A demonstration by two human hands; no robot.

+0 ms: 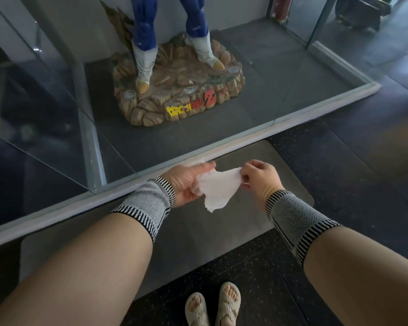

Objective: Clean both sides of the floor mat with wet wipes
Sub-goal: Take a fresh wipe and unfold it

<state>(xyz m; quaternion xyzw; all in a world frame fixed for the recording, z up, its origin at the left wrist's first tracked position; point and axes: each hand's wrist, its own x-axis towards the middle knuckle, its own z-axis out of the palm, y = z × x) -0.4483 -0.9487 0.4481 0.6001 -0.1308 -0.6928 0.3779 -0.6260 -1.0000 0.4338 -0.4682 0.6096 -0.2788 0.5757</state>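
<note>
Wet wipe (218, 188) between both hands

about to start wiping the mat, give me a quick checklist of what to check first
1. Wipe in hand: ok, the left hand and right hand both pinch it.
2. Wipe spread open: not ok, it is bunched at the left hand.
3. Mat lying flat: ok, against the glass case.
4. Mat free of objects: ok where visible; the arms hide part of it.
5. Sandals off the mat: ok.
6. Wipe wet: cannot tell.
</note>
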